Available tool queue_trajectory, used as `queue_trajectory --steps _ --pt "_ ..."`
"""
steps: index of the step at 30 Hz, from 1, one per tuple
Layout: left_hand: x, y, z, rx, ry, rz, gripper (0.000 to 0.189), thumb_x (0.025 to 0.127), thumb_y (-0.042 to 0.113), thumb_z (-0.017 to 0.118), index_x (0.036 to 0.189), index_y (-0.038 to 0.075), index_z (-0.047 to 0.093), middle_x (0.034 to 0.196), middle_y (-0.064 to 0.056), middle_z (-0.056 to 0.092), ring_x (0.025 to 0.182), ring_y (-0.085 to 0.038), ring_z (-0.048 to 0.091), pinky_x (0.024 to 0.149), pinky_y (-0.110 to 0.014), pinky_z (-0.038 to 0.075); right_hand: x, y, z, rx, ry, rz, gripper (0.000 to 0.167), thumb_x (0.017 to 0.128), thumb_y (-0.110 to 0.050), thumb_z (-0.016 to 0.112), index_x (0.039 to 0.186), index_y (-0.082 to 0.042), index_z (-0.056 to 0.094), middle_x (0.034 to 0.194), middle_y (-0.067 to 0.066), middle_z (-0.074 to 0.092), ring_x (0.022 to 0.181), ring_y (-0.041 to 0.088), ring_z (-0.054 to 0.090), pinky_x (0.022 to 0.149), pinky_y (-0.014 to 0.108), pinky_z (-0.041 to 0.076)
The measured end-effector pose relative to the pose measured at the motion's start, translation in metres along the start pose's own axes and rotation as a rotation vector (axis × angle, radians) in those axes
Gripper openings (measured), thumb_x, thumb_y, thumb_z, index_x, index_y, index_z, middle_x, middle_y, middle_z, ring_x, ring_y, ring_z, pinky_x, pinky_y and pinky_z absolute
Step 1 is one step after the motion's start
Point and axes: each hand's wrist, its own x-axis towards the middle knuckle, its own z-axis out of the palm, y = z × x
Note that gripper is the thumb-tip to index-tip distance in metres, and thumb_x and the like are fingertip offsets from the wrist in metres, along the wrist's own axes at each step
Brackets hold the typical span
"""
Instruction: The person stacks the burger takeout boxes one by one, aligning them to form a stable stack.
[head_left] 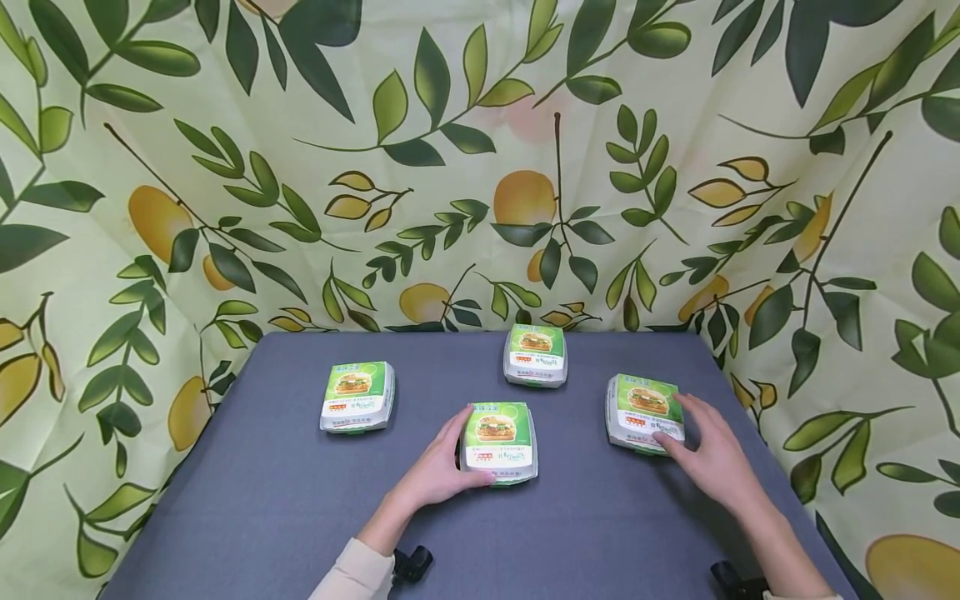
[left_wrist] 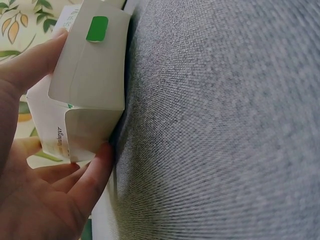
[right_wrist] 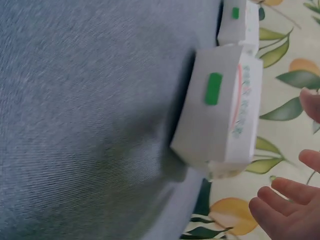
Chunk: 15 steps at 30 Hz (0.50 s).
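Note:
In the head view my left hand (head_left: pixel 444 467) grips the front middle burger box (head_left: pixel 498 442), a white and green carton with a burger picture on its lid. The left wrist view has the thumb (left_wrist: pixel 42 60) along the box's tabbed front side and the other fingers around its end. The box stands against the grey cloth there. Over the right-hand burger box (head_left: pixel 647 412), my right hand (head_left: pixel 712 454) is spread, thumb by its front corner. The right wrist view shows those fingers (right_wrist: pixel 282 205) apart from that box (right_wrist: pixel 217 110), which sits on the cloth.
Two more burger boxes lie on the grey-blue table (head_left: pixel 300 517): one at the left (head_left: pixel 358 397), another at the back (head_left: pixel 536 356). A leaf-and-fruit printed curtain (head_left: pixel 450 192) hangs behind and along both sides of the table.

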Motion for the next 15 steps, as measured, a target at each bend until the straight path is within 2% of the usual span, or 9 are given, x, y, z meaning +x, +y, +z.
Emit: queue_trajectory --steps 5,10,15 --pt "0.000 0.000 0.000 0.000 -0.002 -0.009 0.111 0.075 0.053 0.087 0.163 0.025 0.023 0.162 -0.015 0.030 0.145 -0.038 0.034 0.112 -0.059 0.033 0.004 0.013 0.004 0.019 -0.082 0.090 0.087 0.092 -0.044 0.073 0.153 0.005 0.035 0.152 0.040 0.028 0.137 0.060 0.028 0.100 0.076 0.029" --pt "0.000 -0.001 0.000 0.002 0.002 -0.010 0.112 0.075 0.053 0.087 0.163 0.025 0.023 0.162 -0.015 0.030 0.145 -0.038 0.034 0.112 -0.059 0.034 0.008 0.026 0.009 0.057 -0.166 0.154 0.098 0.091 -0.048 0.073 0.156 0.007 0.025 0.154 0.041 0.023 0.140 0.060 0.022 0.104 0.076 0.026" --pt "0.000 -0.001 0.000 0.001 0.006 -0.009 0.112 0.074 0.053 0.087 0.162 0.025 0.024 0.162 -0.015 0.031 0.144 -0.038 0.035 0.112 -0.059 0.034 0.014 0.032 0.013 0.152 -0.223 0.206 0.106 0.091 -0.045 0.075 0.159 0.007 0.013 0.151 0.040 0.026 0.134 0.054 0.034 0.100 0.067 0.034"
